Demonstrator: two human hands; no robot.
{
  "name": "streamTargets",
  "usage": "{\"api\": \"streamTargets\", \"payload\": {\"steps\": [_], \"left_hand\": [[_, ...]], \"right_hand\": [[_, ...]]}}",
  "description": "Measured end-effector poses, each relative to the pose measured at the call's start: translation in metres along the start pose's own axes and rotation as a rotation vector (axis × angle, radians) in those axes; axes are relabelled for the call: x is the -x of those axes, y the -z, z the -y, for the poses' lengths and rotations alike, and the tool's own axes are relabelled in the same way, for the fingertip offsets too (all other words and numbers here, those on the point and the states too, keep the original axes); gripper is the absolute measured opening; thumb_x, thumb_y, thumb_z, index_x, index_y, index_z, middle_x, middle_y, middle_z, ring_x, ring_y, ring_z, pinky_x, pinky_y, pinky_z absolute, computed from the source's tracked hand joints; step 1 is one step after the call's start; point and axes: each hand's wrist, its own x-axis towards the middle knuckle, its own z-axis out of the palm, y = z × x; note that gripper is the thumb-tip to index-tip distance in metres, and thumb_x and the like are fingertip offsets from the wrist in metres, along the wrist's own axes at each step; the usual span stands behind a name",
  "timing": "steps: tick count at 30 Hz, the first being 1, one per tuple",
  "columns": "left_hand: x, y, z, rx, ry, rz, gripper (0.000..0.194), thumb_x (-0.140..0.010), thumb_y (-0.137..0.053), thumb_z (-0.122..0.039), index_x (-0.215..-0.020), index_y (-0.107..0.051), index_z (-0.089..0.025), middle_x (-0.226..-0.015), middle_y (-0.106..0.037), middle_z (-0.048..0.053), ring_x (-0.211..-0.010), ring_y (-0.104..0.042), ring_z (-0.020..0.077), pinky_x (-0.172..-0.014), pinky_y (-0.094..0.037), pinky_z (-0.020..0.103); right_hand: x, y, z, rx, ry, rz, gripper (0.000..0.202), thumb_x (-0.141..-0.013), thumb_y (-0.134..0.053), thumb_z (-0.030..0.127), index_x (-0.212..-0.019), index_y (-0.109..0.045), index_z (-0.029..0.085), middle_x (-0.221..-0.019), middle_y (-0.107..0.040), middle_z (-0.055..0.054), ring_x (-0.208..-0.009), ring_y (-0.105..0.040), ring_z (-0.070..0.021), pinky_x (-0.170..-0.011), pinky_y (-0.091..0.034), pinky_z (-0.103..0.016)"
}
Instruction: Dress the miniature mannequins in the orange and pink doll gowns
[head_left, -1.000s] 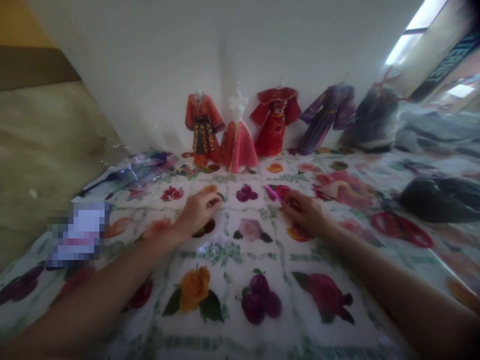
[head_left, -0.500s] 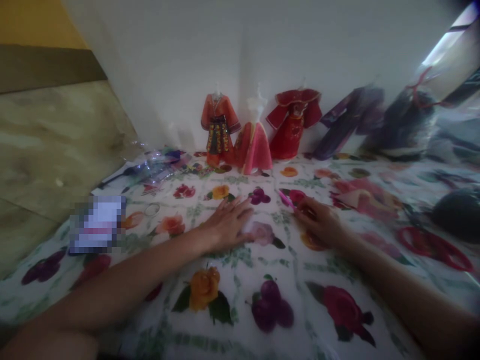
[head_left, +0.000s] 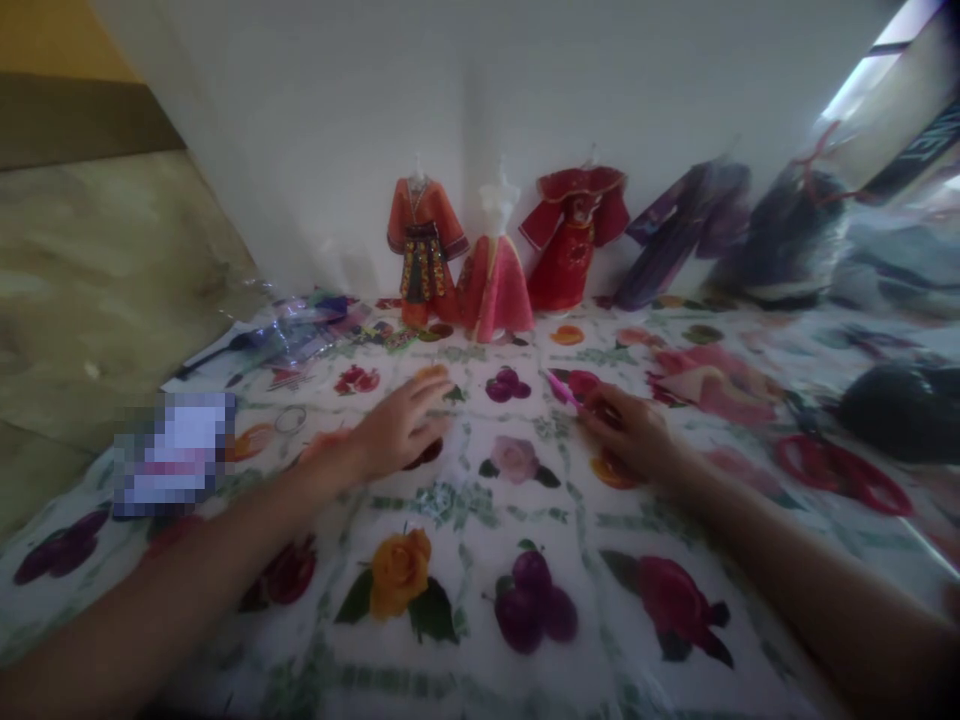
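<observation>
My left hand (head_left: 401, 425) is over the flowered tablecloth (head_left: 480, 590), left of the middle, its fingers apart and nothing in them. My right hand (head_left: 626, 430) pinches a thin pink tool (head_left: 561, 388) whose tip points up and to the left. Behind the hands, dressed doll forms lean or stand near the white wall: an orange robe (head_left: 425, 245), a pink skirt on a white bust (head_left: 497, 285), a red dress (head_left: 577, 235) and a dark purple robe (head_left: 690, 230).
A phone with a blurred screen (head_left: 180, 450) lies at left, near a ring (head_left: 290, 420) and clear plastic packaging (head_left: 307, 325). At right are pink cloth (head_left: 716, 385), red-handled scissors (head_left: 840, 472), a black round object (head_left: 900, 410) and a dark plastic bag (head_left: 795, 240).
My left hand has moved left, away from my right hand. My right hand still holds the pink tool in about the same place. The view has shifted slightly.
</observation>
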Motion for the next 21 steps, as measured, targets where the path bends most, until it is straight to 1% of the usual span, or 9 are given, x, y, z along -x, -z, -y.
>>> {"api": "streamTargets", "payload": {"steps": [3, 6, 9, 11, 13, 15, 17, 19, 21], "left_hand": [[0.014, -0.001, 0.003, -0.044, -0.021, 0.022, 0.043, -0.100, -0.042, -0.037, -0.136, -0.053, -0.016, -0.140, -0.057, 0.015, -0.131, -0.052, 0.0264, -0.109, -0.045, 0.045], [0.029, -0.008, 0.007, -0.120, -0.069, 0.090, 0.044, -0.098, -0.045, -0.040, -0.133, -0.056, -0.017, -0.140, -0.058, 0.014, -0.129, -0.054, 0.0272, -0.109, -0.046, 0.046], [0.037, -0.014, 0.013, -0.163, -0.079, 0.193, 0.050, -0.099, -0.044, -0.044, -0.143, -0.048, -0.020, -0.148, -0.051, 0.013, -0.134, -0.050, 0.0283, -0.110, -0.044, 0.047], [0.035, -0.016, 0.015, -0.174, -0.092, 0.252, 0.057, -0.098, -0.044, -0.047, -0.149, -0.040, -0.020, -0.154, -0.042, 0.013, -0.139, -0.044, 0.0302, -0.111, -0.042, 0.050], [0.028, -0.016, 0.017, -0.165, -0.113, 0.277, 0.062, -0.098, -0.043, -0.048, -0.152, -0.034, -0.020, -0.158, -0.036, 0.013, -0.142, -0.040, 0.0309, -0.113, -0.040, 0.050], [0.018, -0.017, 0.018, -0.150, -0.130, 0.271, 0.062, -0.098, -0.043, -0.048, -0.152, -0.033, -0.019, -0.158, -0.035, 0.013, -0.142, -0.039, 0.0306, -0.113, -0.040, 0.050], [0.007, -0.018, 0.019, -0.137, -0.158, 0.246, 0.059, -0.098, -0.043, -0.046, -0.150, -0.037, -0.019, -0.155, -0.040, 0.014, -0.140, -0.042, 0.0302, -0.113, -0.040, 0.049], [-0.003, -0.021, 0.021, -0.123, -0.199, 0.179, 0.052, -0.099, -0.043, -0.043, -0.144, -0.046, -0.019, -0.148, -0.050, 0.014, -0.136, -0.047, 0.0291, -0.113, -0.041, 0.048], [-0.010, -0.024, 0.024, -0.116, -0.221, 0.095, 0.046, -0.099, -0.043, -0.039, -0.139, -0.051, -0.018, -0.142, -0.054, 0.015, -0.133, -0.049, 0.0284, -0.112, -0.042, 0.046]], "right_hand": [[0.001, -0.001, -0.003, -0.001, -0.004, -0.009, 0.017, -0.090, -0.054, 0.038, -0.084, -0.056, 0.022, -0.059, -0.056, 0.002, -0.051, -0.051, -0.0136, -0.053, -0.039, -0.026], [0.001, -0.002, -0.004, -0.009, -0.016, -0.002, 0.016, -0.090, -0.054, 0.038, -0.084, -0.056, 0.023, -0.058, -0.055, 0.002, -0.051, -0.050, -0.0138, -0.052, -0.038, -0.027], [0.002, -0.001, -0.004, -0.028, -0.030, 0.014, 0.016, -0.091, -0.054, 0.038, -0.084, -0.056, 0.023, -0.058, -0.055, 0.002, -0.050, -0.050, -0.0134, -0.052, -0.038, -0.027], [0.001, -0.001, -0.004, -0.030, -0.036, 0.014, 0.018, -0.091, -0.055, 0.039, -0.084, -0.057, 0.023, -0.057, -0.054, 0.003, -0.049, -0.049, -0.0133, -0.051, -0.038, -0.027], [0.001, -0.002, -0.004, -0.020, -0.039, 0.009, 0.019, -0.090, -0.055, 0.041, -0.084, -0.057, 0.023, -0.058, -0.054, 0.002, -0.050, -0.050, -0.0137, -0.052, -0.037, -0.027], [0.001, -0.002, -0.004, -0.011, -0.047, 0.003, 0.019, -0.090, -0.054, 0.041, -0.084, -0.057, 0.024, -0.059, -0.055, 0.002, -0.051, -0.051, -0.0142, -0.052, -0.037, -0.028], [0.001, -0.002, -0.004, -0.007, -0.060, 0.005, 0.018, -0.090, -0.054, 0.040, -0.084, -0.057, 0.024, -0.058, -0.054, 0.002, -0.051, -0.051, -0.0145, -0.052, -0.037, -0.028], [0.001, -0.001, -0.003, -0.014, -0.076, 0.021, 0.017, -0.091, -0.054, 0.039, -0.084, -0.057, 0.024, -0.058, -0.055, 0.002, -0.051, -0.050, -0.0142, -0.052, -0.037, -0.028], [0.000, -0.001, -0.002, -0.022, -0.083, 0.033, 0.017, -0.091, -0.055, 0.039, -0.084, -0.057, 0.024, -0.059, -0.055, 0.003, -0.051, -0.050, -0.0135, -0.053, -0.038, -0.027]]}}
